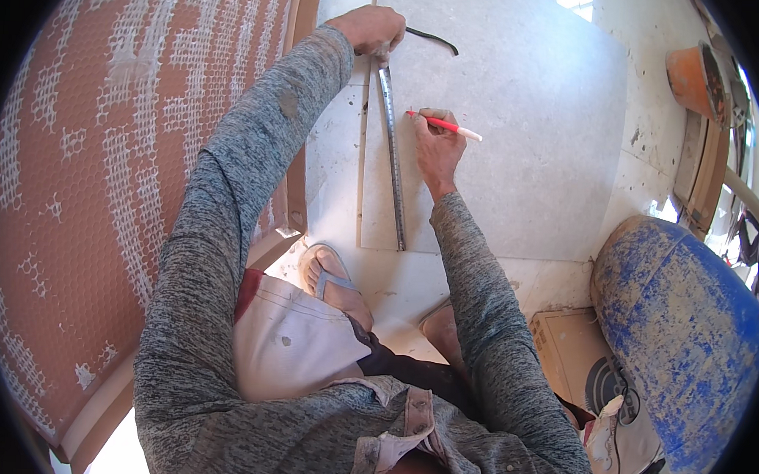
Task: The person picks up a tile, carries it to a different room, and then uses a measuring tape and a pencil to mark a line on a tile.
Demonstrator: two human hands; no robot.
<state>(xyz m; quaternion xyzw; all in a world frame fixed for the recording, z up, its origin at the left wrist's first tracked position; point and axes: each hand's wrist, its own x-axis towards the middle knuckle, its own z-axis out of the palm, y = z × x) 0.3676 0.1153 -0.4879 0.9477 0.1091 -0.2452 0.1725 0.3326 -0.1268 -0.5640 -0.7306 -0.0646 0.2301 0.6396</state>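
Observation:
A large grey tile [535, 159] lies flat in front of me. Along its left side stretches the metal blade of a tape measure [392, 153], reaching from my left hand to the tile's near edge. My left hand [370, 30] is closed round the far end of the tape measure; the case itself is hidden by the fingers. A black strap [435, 39] sticks out to the right of that hand. In my right hand [439, 155] is a red pen with a white end [459, 129], pinched with its tip down at the tile, a little right of the blade.
A brown panel with white mesh patches [138, 133] stands close on the left. At the right are a blue, mortar-stained barrel [680, 335], a cardboard box [565, 342] and an orange bucket [693, 79]. My sandalled foot [331, 281] is near the tile's front edge.

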